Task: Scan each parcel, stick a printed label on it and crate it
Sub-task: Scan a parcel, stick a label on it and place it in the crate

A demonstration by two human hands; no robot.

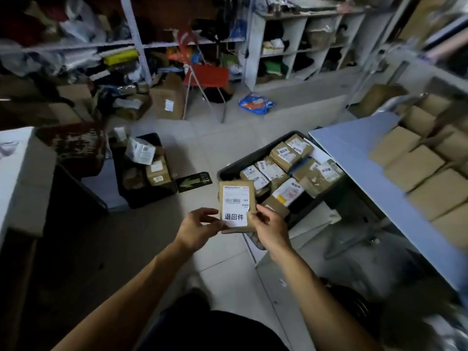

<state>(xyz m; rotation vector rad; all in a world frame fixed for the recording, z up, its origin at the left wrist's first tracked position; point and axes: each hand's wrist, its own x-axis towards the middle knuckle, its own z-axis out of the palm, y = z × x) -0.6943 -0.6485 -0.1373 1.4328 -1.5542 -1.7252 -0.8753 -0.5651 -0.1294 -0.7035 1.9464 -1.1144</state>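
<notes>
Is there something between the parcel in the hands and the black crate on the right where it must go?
Nothing visible does. The parcel, held by the left hand and right hand, is just beside the crate, whose open top shows labelled parcels with little free room.

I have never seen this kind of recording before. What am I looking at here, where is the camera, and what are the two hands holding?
There is no machine: a person works with bare hands. The single picture comes from a camera worn on the head, looking forward and down. The left hand and right hand together hold a small brown cardboard parcel that carries a white printed label with a barcode. Just beyond, on the floor, a dark plastic crate holds more labelled brown parcels. To the right, a pale blue table carries stacked plain cardboard boxes. A second dark crate sits to the left.
</notes>
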